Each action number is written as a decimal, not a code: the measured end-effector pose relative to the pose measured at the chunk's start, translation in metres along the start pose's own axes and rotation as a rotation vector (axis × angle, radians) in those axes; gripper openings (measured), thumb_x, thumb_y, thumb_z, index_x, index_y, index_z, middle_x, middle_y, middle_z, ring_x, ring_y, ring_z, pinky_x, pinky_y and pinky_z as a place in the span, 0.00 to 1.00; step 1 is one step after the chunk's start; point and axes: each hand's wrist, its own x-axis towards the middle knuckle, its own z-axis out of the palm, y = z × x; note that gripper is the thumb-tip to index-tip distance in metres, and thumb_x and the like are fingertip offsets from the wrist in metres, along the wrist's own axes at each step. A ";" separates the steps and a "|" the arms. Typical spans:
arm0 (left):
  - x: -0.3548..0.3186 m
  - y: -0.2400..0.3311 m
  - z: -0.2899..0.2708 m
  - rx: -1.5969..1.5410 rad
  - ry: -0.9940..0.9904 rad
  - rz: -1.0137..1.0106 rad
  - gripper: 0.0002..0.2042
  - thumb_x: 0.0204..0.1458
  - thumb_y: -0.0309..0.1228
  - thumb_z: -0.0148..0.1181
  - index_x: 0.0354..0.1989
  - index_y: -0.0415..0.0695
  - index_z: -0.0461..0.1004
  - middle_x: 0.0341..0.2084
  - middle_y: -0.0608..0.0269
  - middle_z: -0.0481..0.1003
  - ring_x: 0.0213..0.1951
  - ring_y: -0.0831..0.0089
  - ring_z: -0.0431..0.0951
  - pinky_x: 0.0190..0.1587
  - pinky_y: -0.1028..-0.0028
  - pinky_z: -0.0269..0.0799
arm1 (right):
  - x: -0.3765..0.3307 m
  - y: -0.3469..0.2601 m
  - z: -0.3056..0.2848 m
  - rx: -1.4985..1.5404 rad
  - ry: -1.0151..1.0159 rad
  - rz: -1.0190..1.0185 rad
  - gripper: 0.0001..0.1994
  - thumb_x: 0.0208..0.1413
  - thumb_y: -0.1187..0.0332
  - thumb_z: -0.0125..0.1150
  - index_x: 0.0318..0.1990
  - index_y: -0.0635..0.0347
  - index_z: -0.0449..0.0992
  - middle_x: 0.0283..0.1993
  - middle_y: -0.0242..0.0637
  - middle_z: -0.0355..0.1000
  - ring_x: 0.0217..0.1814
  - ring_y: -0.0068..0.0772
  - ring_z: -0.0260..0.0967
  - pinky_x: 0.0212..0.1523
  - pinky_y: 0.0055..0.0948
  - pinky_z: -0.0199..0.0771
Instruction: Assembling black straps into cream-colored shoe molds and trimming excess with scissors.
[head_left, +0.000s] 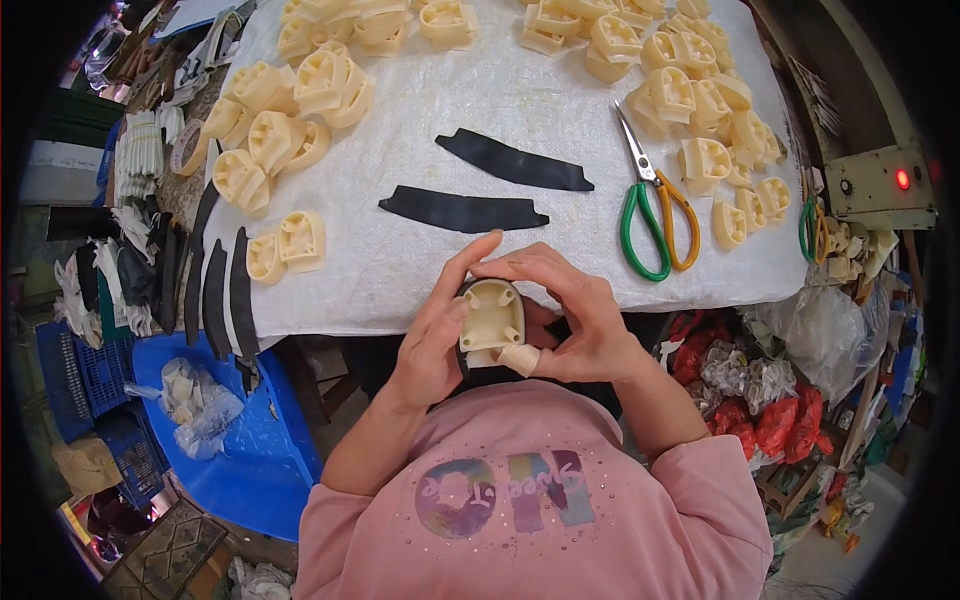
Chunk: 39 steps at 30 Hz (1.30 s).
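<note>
A cream plastic heel block [491, 318] is being gripped by both the left hand [432, 335] and the right hand [575, 315], just before the white table [420, 270], near two black strips [463, 211].

Both hands [505, 325] together, fingers curled inward

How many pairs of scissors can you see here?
2. One pair of scissors, with a green and an orange handle, lies on the white cloth right of the black strips. A second pair, partly hidden, hangs over the cloth's right edge; more may be hidden in the clutter.
</note>
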 end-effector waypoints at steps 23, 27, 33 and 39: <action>0.006 -0.033 0.002 0.533 0.311 0.406 0.31 0.58 0.52 0.36 0.62 0.40 0.50 0.45 0.53 0.65 0.41 0.72 0.71 0.39 0.75 0.72 | 0.006 0.020 0.022 0.399 -0.075 0.143 0.09 0.58 0.64 0.50 0.38 0.58 0.72 0.44 0.39 0.67 0.51 0.38 0.61 0.53 0.36 0.59; 0.008 -0.013 0.026 0.225 0.418 0.308 0.25 0.59 0.40 0.38 0.61 0.40 0.52 0.43 0.55 0.67 0.42 0.73 0.71 0.44 0.76 0.68 | -0.004 0.024 0.033 0.287 0.046 0.068 0.17 0.61 0.61 0.45 0.53 0.59 0.66 0.49 0.45 0.64 0.53 0.46 0.60 0.57 0.38 0.56; 0.002 -0.024 0.014 0.175 0.454 0.336 0.21 0.58 0.34 0.40 0.59 0.40 0.54 0.42 0.58 0.67 0.40 0.76 0.70 0.42 0.77 0.68 | -0.019 0.024 0.044 0.425 0.111 0.084 0.22 0.62 0.63 0.43 0.61 0.62 0.59 0.57 0.48 0.58 0.57 0.48 0.57 0.60 0.37 0.53; 0.003 -0.028 0.017 0.211 0.382 0.350 0.23 0.60 0.43 0.42 0.60 0.46 0.53 0.42 0.59 0.67 0.40 0.75 0.70 0.42 0.75 0.69 | -0.013 0.021 0.044 0.273 0.171 0.053 0.20 0.62 0.64 0.41 0.59 0.63 0.61 0.54 0.46 0.61 0.54 0.43 0.61 0.57 0.34 0.58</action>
